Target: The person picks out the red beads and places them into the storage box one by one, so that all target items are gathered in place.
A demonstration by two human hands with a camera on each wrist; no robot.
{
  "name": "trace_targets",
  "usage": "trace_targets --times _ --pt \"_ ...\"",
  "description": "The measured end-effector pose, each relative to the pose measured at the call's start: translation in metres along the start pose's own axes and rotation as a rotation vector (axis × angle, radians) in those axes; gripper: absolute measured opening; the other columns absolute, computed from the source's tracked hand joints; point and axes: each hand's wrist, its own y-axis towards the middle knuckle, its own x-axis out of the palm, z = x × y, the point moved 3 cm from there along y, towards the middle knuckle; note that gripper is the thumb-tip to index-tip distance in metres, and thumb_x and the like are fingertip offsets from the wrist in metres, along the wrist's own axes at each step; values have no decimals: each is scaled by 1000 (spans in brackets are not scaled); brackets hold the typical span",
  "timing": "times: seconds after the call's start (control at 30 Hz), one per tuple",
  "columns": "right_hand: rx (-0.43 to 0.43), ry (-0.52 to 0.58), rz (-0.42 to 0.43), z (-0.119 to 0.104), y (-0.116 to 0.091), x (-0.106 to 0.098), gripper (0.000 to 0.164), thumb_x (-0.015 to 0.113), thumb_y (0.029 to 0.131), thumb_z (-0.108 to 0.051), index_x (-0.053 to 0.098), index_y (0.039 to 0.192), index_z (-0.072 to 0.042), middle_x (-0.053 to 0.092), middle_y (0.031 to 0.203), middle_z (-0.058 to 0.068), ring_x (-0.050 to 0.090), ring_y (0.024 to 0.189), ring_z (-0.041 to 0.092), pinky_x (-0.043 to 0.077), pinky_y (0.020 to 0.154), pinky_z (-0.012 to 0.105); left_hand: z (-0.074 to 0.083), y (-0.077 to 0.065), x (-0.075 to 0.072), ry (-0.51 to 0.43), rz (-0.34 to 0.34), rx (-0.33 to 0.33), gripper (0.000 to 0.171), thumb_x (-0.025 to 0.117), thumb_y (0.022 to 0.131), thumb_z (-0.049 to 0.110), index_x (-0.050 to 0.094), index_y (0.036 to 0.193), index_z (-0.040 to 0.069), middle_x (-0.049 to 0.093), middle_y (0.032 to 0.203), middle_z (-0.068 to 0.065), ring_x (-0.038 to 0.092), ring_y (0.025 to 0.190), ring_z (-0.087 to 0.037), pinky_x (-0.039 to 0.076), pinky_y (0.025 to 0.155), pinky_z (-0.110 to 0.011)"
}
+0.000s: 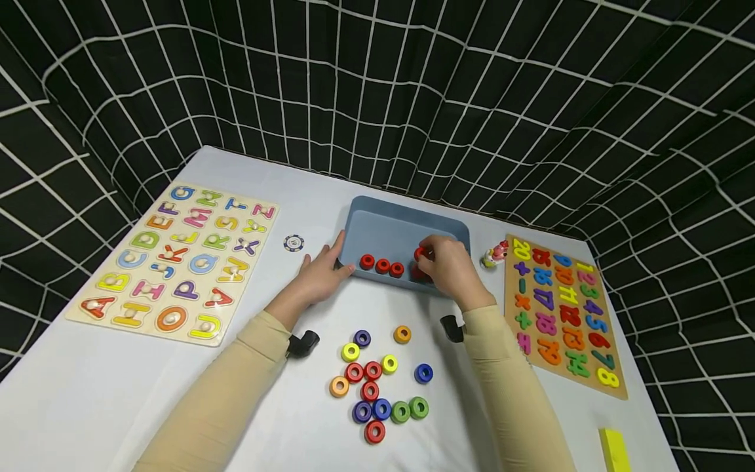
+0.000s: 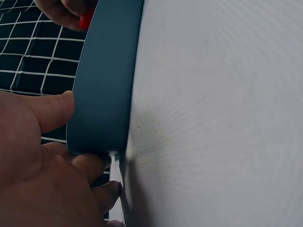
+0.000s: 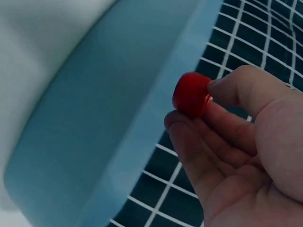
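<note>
A blue-grey tray lies toward the back of the white table. My left hand holds its near left corner, thumb along the front wall and fingers round the left side. Over the tray's right part, my right hand pinches a red ring between thumb and fingertips, just above the rim. Inside the tray, along its front wall, red rings stand in a row; another red ring shows dimly below the right hand, partly hidden.
Several loose rings in red, yellow, orange, blue, purple and green lie nearer me. A letter puzzle board sits left, beside a poker chip. On the right are a number board, a small figurine and a yellow block.
</note>
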Motion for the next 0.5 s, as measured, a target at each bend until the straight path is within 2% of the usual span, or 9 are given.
trace_targets --times 0.13,0.23,0.33,0.5 --pt "4 -30 -57 4 8 12 30 62 90 -14 65 117 -3 70 104 13 62 85 23 54 71 37 1 -1 3 4 -10 0 75 47 100 37 -1 156 27 22 160 -10 7 151 -28 -14 120 -52" --pt "-17 -72 -77 4 9 18 33 61 91 -11 65 122 -3 70 112 15 63 86 23 54 72 37 2 -1 5 7 -9 -2 75 47 100 37 -1 156 27 23 160 -9 8 152 -27 -14 120 -52" --pt "-34 -92 -71 3 7 18 36 61 91 -8 63 126 -4 68 119 16 64 90 24 54 74 38 2 -1 4 7 -5 -1 75 47 99 38 0 156 27 24 160 -8 8 152 -27 -13 120 -52" --pt "-45 -66 -31 -5 2 10 36 59 91 -8 63 127 -6 68 118 15 66 100 28 55 78 41 -1 0 -1 10 11 4 75 47 100 37 -1 156 26 23 160 -10 7 151 -29 -13 120 -53"
